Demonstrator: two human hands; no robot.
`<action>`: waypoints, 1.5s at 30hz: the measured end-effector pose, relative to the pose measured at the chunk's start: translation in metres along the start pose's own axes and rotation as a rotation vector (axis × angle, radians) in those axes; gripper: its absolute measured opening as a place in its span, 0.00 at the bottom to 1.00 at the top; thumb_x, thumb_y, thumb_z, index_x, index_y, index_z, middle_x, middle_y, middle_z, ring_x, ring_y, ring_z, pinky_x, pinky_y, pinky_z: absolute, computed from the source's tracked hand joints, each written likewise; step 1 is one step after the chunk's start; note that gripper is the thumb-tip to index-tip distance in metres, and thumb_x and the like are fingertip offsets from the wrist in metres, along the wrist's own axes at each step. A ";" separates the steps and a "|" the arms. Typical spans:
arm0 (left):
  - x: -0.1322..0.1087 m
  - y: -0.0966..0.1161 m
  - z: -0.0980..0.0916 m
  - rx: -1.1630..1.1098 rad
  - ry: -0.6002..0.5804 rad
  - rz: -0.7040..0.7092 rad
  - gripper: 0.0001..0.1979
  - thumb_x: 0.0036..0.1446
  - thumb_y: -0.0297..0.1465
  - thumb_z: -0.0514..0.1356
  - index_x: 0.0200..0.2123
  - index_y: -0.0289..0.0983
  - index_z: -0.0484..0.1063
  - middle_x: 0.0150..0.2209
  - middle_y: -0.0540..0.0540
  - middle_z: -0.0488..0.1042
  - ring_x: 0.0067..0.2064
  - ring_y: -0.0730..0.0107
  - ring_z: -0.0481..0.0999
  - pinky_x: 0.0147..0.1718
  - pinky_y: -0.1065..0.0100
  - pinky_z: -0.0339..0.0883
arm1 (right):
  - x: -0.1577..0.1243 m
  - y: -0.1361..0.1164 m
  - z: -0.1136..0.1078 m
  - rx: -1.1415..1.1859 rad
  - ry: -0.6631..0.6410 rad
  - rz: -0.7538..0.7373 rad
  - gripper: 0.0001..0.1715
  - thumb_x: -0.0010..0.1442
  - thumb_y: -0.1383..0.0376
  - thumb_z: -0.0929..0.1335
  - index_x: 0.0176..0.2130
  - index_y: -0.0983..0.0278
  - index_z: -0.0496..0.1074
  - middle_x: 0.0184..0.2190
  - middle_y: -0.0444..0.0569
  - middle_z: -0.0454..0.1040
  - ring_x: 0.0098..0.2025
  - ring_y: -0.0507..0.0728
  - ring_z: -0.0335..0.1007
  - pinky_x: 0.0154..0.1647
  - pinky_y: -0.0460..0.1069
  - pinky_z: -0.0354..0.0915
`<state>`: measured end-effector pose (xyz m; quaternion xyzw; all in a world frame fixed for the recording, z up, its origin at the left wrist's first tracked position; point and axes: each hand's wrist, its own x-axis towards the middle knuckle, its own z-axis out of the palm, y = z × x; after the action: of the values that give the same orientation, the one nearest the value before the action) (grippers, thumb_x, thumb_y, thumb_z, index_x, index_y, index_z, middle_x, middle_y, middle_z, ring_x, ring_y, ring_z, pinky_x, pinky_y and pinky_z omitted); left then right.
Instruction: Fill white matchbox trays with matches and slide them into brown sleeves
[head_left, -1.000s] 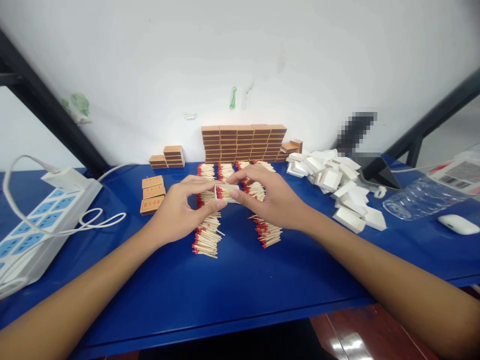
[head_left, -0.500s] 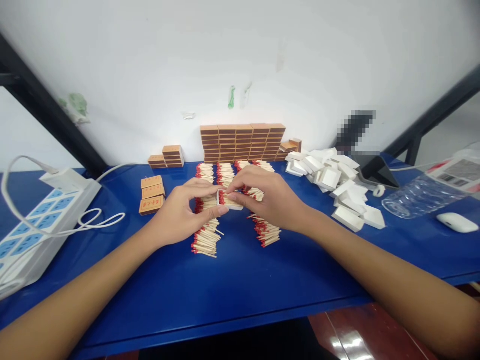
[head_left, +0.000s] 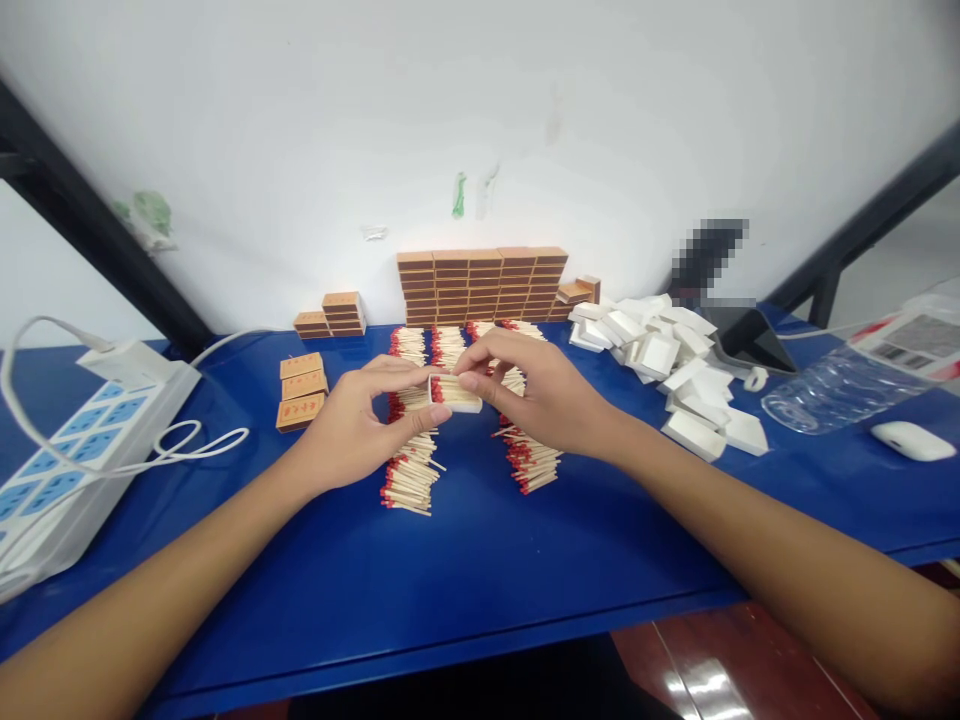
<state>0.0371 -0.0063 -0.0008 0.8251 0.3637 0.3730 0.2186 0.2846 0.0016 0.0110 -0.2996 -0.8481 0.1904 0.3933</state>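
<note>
My left hand (head_left: pixel 352 425) grips the left end of a small white matchbox tray (head_left: pixel 460 406) between thumb and fingers. Red-tipped matches (head_left: pixel 448 388) lie side by side in the tray, heads to the left. At the tray's right end, the thumb and forefinger of my right hand (head_left: pixel 547 392) are pinched together over the match ends and rim; their exact contact is partly hidden. Below and behind the hands run rows of loose matches, including a left pile (head_left: pixel 409 485) and a right pile (head_left: pixel 532 465).
Stacked brown matchboxes (head_left: pixel 481 285) stand against the wall, with orange-topped boxes (head_left: pixel 302 392) at left. White empty trays (head_left: pixel 660 352) are heaped at right, near a plastic bottle (head_left: pixel 829 388) and a white mouse-like object (head_left: pixel 913 440). A power strip (head_left: pixel 90 455) with cables lies far left.
The tray has risen slightly and tilted toward me, showing more of its matches. My right fingers have shifted toward its right end. My left hand keeps its grip.
</note>
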 end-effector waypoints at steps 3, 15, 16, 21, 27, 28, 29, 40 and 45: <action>0.000 -0.002 0.000 0.021 0.072 -0.037 0.20 0.63 0.47 0.69 0.55 0.48 0.83 0.53 0.47 0.83 0.55 0.55 0.80 0.59 0.55 0.71 | -0.001 0.001 -0.002 0.018 -0.045 0.084 0.17 0.68 0.52 0.73 0.50 0.60 0.76 0.45 0.49 0.80 0.41 0.56 0.75 0.39 0.51 0.71; 0.007 0.011 -0.090 0.430 -0.347 -0.330 0.28 0.57 0.55 0.69 0.50 0.41 0.83 0.34 0.47 0.82 0.35 0.60 0.79 0.35 0.62 0.72 | 0.001 0.010 -0.006 -0.060 0.043 0.140 0.20 0.59 0.54 0.79 0.46 0.63 0.77 0.34 0.46 0.78 0.31 0.53 0.72 0.34 0.50 0.67; 0.004 0.010 -0.103 0.463 -0.424 -0.403 0.26 0.56 0.55 0.69 0.46 0.41 0.84 0.31 0.48 0.81 0.31 0.62 0.77 0.31 0.64 0.69 | 0.001 0.010 -0.007 -0.084 0.060 0.136 0.21 0.59 0.54 0.79 0.46 0.64 0.77 0.34 0.46 0.78 0.31 0.53 0.72 0.34 0.50 0.67; -0.014 0.005 -0.115 0.576 -0.594 -0.621 0.27 0.41 0.46 0.77 0.45 0.42 0.83 0.36 0.48 0.82 0.33 0.61 0.80 0.30 0.67 0.68 | 0.003 0.014 -0.010 -0.177 0.096 0.142 0.19 0.61 0.55 0.77 0.46 0.64 0.77 0.34 0.47 0.78 0.33 0.55 0.72 0.36 0.51 0.66; -0.015 0.010 -0.093 0.644 -0.661 -0.632 0.12 0.43 0.38 0.73 0.32 0.42 0.82 0.35 0.47 0.82 0.34 0.59 0.80 0.29 0.66 0.64 | 0.003 0.015 -0.010 -0.212 0.101 0.109 0.18 0.61 0.56 0.77 0.47 0.63 0.77 0.36 0.48 0.79 0.36 0.56 0.73 0.38 0.52 0.66; -0.014 0.010 -0.095 0.629 -0.651 -0.604 0.11 0.43 0.37 0.73 0.33 0.42 0.83 0.35 0.47 0.82 0.35 0.58 0.80 0.30 0.66 0.65 | 0.003 0.015 -0.010 -0.214 0.105 0.098 0.18 0.61 0.56 0.77 0.47 0.64 0.77 0.36 0.48 0.79 0.36 0.56 0.73 0.38 0.52 0.66; -0.013 0.008 -0.098 0.610 -0.636 -0.573 0.12 0.44 0.38 0.72 0.34 0.42 0.83 0.35 0.48 0.82 0.37 0.58 0.80 0.32 0.67 0.66 | 0.003 0.015 -0.010 -0.217 0.108 0.088 0.19 0.61 0.57 0.77 0.47 0.64 0.77 0.36 0.48 0.79 0.36 0.56 0.73 0.39 0.52 0.66; -0.007 0.002 -0.118 0.670 -0.470 -0.533 0.24 0.52 0.51 0.69 0.46 0.41 0.83 0.35 0.48 0.80 0.35 0.62 0.77 0.33 0.68 0.64 | 0.002 0.015 -0.010 -0.252 0.105 0.065 0.18 0.62 0.58 0.77 0.48 0.64 0.76 0.37 0.48 0.78 0.37 0.57 0.72 0.39 0.52 0.65; -0.005 -0.020 -0.125 0.773 -0.437 -0.561 0.26 0.50 0.47 0.71 0.48 0.37 0.83 0.41 0.43 0.83 0.43 0.56 0.78 0.40 0.65 0.65 | 0.002 0.015 -0.010 -0.278 0.089 0.085 0.18 0.63 0.58 0.76 0.48 0.64 0.75 0.36 0.48 0.76 0.36 0.57 0.72 0.38 0.52 0.65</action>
<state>-0.0706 0.0136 0.0626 0.7750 0.6277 -0.0423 0.0605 0.2970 0.0154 0.0101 -0.3947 -0.8346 0.0743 0.3769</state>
